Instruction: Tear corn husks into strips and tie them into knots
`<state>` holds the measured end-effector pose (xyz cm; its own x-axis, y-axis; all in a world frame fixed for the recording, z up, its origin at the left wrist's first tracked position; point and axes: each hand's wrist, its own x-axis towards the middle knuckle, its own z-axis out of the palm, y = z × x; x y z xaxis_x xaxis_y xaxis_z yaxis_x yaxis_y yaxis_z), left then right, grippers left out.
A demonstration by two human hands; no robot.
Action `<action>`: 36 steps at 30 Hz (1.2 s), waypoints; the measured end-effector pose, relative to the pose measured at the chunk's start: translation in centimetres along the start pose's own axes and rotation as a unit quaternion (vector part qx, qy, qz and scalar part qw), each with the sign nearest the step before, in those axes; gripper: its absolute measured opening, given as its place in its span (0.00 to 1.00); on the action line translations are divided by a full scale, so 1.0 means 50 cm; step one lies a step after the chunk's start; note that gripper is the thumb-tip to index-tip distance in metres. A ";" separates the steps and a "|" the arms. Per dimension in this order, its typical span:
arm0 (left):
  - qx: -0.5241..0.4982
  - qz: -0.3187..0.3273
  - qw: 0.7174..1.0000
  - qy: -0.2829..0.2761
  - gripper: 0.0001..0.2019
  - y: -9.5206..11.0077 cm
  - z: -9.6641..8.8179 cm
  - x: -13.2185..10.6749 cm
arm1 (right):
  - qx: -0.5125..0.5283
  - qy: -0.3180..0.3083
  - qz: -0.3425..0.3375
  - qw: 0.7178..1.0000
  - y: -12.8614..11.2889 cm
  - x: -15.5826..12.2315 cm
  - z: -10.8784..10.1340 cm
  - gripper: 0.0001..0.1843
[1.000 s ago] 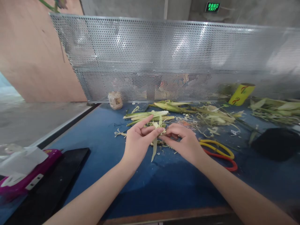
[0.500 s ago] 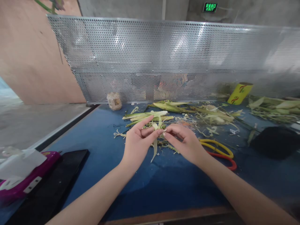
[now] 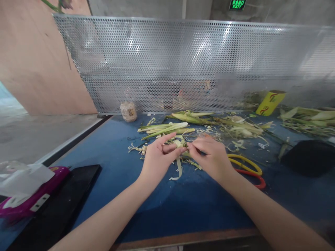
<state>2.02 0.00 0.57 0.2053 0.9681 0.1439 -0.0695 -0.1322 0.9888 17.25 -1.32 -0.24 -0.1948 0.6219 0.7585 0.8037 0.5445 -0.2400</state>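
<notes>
My left hand [image 3: 159, 161] is over the middle of the table, thumb and fingers pinching a pale green corn husk strip [image 3: 179, 170], its index finger stretched out. One end of the strip dangles below the fingers in a curl. My right hand [image 3: 213, 158] meets it from the right, its thumb and fingertips pinched on the same husk piece; the exact grip point is too small to make out. Beneath and behind both hands lie braided husk scraps [image 3: 137, 149] and cut green stalks [image 3: 167, 128]. By my right wrist are a yellow loop [image 3: 247, 164] and a red loop [image 3: 258, 180], like scissors handles.
Husks [image 3: 193, 118] and shredded fibres [image 3: 239, 129] lie at the back before a perforated metal screen [image 3: 167, 62]. A yellow tube [image 3: 270, 103] and a dark object [image 3: 310, 158] are right. Left are a wrapped roll [image 3: 128, 111], a black phone-like slab [image 3: 60, 205] and a purple power strip [image 3: 56, 177].
Both hands have shifted slightly right and down in the view. My right fingers have curled in more, and the strip's dangling end now bends to the left at its tip.
</notes>
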 end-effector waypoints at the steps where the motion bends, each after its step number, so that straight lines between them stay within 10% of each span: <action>1: -0.001 0.000 1.000 -0.001 0.29 0.000 0.000 0.000 | -0.026 0.020 -0.005 0.999 0.001 0.000 -0.001 0.19; 9: -0.001 0.003 1.000 -0.007 0.30 0.003 0.001 -0.002 | 0.026 0.079 0.064 0.994 -0.004 0.003 -0.007 0.17; 24: 0.015 0.019 1.000 -0.005 0.20 -0.007 -0.008 0.008 | 0.321 -0.210 0.226 0.895 -0.005 0.012 -0.003 0.15; 36: -0.016 0.002 0.998 -0.062 0.24 -0.001 -0.002 0.006 | 0.378 -0.249 0.251 0.856 -0.009 0.008 0.000 0.19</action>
<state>1.96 0.30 0.56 0.3237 0.9337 0.1528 -0.1012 -0.1263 0.9868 16.83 -1.33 0.17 -0.2974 0.9448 0.1373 0.3005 0.2291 -0.9258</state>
